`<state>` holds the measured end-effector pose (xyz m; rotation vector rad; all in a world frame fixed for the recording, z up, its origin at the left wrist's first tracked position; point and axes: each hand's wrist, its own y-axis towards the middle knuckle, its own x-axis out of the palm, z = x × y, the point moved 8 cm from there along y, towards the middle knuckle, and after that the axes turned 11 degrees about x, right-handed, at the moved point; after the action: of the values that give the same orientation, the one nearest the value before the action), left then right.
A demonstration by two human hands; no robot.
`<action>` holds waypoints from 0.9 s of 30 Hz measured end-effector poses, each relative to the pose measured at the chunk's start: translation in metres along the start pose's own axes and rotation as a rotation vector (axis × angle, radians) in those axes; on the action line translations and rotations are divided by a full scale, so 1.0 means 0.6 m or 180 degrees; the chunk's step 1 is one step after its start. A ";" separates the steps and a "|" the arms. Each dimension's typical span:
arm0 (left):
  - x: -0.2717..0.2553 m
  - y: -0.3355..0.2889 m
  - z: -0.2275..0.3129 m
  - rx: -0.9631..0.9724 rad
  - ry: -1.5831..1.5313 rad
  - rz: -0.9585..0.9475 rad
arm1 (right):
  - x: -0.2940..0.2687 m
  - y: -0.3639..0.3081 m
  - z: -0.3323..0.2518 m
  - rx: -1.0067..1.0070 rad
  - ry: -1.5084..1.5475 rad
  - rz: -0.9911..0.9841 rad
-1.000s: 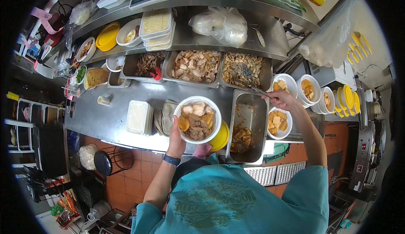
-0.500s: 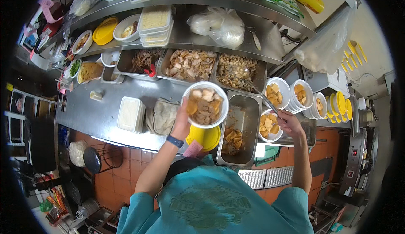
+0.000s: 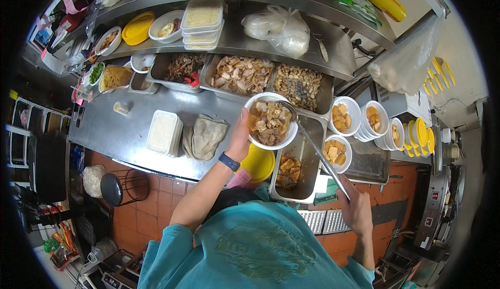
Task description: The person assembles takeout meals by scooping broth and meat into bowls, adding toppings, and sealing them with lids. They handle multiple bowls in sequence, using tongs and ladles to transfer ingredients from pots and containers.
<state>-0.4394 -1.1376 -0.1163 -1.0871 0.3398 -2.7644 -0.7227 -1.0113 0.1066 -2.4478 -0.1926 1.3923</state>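
Observation:
My left hand grips a white round bowl by its left side, with sliced meat, pale chunks and yellowish pieces in it. The right hand is closed round the handle of a long metal ladle. The ladle's head lies over the bowl's right rim, touching the food. Beneath the bowl and to its right is a deep steel pan with some brown, sauced pieces at the bottom. Behind the bowl stand a pan of chopped pale meat and a pan of sliced mushroom-like pieces.
Several white bowls with yellow chunks stand to the right, near stacked yellow lids. A yellow lid lies below my left hand. To the left are a grey cloth and stacked white containers. A steel shelf overhangs the pans.
The ladle has moved from the mushroom-like pan to the bowl, and my right hand has come down toward me. More pieces now lie in the bowl, which has shifted slightly right in view.

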 end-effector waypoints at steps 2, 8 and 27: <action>-0.015 0.001 0.000 0.0063 0.0042 0.0123 | 0.011 -0.009 -0.008 0.0065 -0.0170 0.0084; -0.035 0.004 -0.013 -0.0073 -0.0143 0.0115 | 0.037 -0.010 0.000 0.0079 0.0117 0.0138; -0.129 -0.132 0.103 0.0475 0.0022 0.0568 | 0.206 0.318 0.054 0.1469 0.6150 -0.2288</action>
<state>-0.3455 -1.0536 -0.1017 -0.9621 0.2157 -2.5902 -0.6937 -1.1508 -0.0738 -1.8860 -0.1682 -1.1835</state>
